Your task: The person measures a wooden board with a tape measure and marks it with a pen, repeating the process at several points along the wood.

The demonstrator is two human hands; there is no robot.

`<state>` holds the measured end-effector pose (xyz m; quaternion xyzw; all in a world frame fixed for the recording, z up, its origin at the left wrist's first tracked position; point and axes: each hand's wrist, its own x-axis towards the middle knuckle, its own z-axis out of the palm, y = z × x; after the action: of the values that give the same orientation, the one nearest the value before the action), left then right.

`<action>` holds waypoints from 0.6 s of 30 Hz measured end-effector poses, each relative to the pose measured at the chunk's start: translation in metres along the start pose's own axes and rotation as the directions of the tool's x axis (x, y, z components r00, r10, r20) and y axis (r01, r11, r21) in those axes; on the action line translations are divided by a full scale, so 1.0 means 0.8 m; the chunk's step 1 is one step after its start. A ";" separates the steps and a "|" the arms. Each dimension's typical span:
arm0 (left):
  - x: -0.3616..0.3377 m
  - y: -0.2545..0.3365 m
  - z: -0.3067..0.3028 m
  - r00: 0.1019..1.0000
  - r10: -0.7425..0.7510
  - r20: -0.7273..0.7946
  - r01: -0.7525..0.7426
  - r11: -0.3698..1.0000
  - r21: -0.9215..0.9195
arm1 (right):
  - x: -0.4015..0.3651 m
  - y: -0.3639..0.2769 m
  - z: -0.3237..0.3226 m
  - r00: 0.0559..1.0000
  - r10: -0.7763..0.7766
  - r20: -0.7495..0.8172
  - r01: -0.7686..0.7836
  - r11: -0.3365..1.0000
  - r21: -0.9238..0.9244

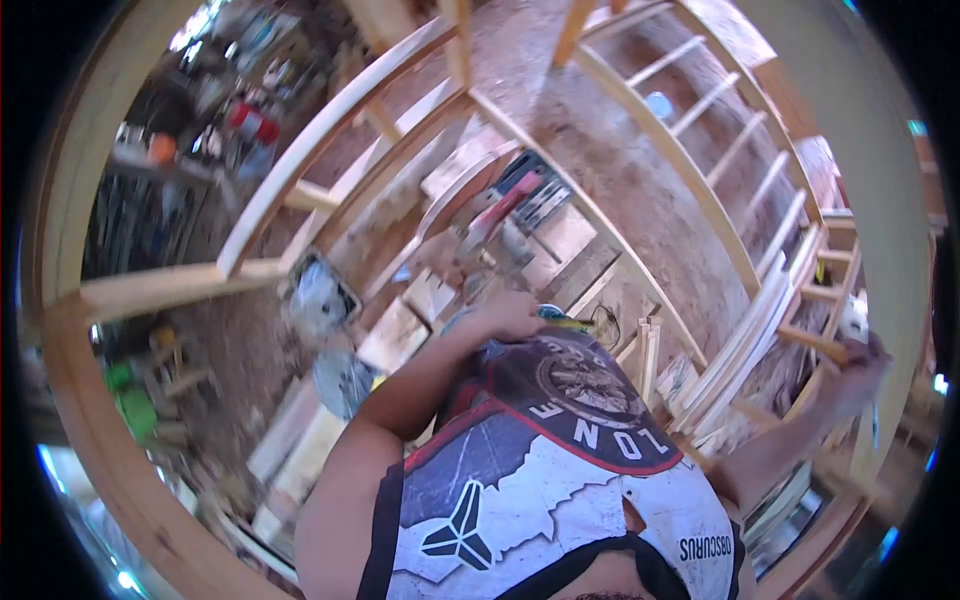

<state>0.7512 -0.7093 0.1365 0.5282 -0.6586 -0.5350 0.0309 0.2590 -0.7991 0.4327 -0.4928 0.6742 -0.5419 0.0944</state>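
Observation:
At my waist, my left hand is closed beside the hem of my printed sleeveless shirt. A small yellow and blue-green item pokes out next to its fingers; what the hand grips is hidden. My right hand reaches out to the far right, smeared by motion, at the edge of a broad upright wooden post. Just above it shows a small white rounded thing, and a short wooden bar lies right by its fingers.
Wooden framing surrounds me, with a curved rail on the left. A slatted wooden frame stands ahead. Long pale strips are piled at right. Wood blocks, a bucket and tools lie on the dirt floor.

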 end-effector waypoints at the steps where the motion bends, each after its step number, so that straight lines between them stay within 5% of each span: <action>1: -0.018 -0.025 0.008 0.999 -0.045 -0.017 0.043 0.997 -0.068 | 0.086 0.030 -0.045 0.959 -0.259 0.117 0.273 0.954 -0.123; 3: -0.052 -0.070 0.025 0.948 -0.307 -0.088 0.302 0.951 -0.060 | 0.113 -0.061 0.005 0.824 -0.553 -0.125 0.506 0.816 -0.279; 7: -0.119 -0.093 0.069 0.792 -0.605 -0.085 0.570 0.782 -0.252 | 0.223 -0.112 0.064 0.647 -0.759 -0.066 0.559 0.532 -0.635; 9: -0.137 -0.086 0.091 0.718 -0.696 0.009 0.661 0.678 -0.321 | 0.249 -0.113 0.101 0.638 -0.769 -0.042 0.528 0.476 -0.703; 11: -0.147 -0.071 0.116 0.674 -0.725 -0.142 0.654 0.675 -0.340 | 0.268 -0.109 0.128 0.651 -0.759 -0.019 0.502 0.448 -0.740; 14: -0.150 -0.060 0.142 0.587 -0.792 -0.170 0.707 0.603 -0.369 | 0.273 -0.101 0.147 0.660 -0.751 0.002 0.473 0.414 -0.778; 18: -0.159 -0.096 0.202 0.526 -0.843 -0.110 0.813 0.537 -0.224 | 0.223 -0.122 0.164 0.714 -0.699 0.026 0.467 0.448 -0.763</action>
<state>0.7605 -0.4980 0.0782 0.8259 -0.2801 -0.4739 -0.1216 0.3121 -1.0121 0.5341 -0.6045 0.6209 -0.2942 -0.4032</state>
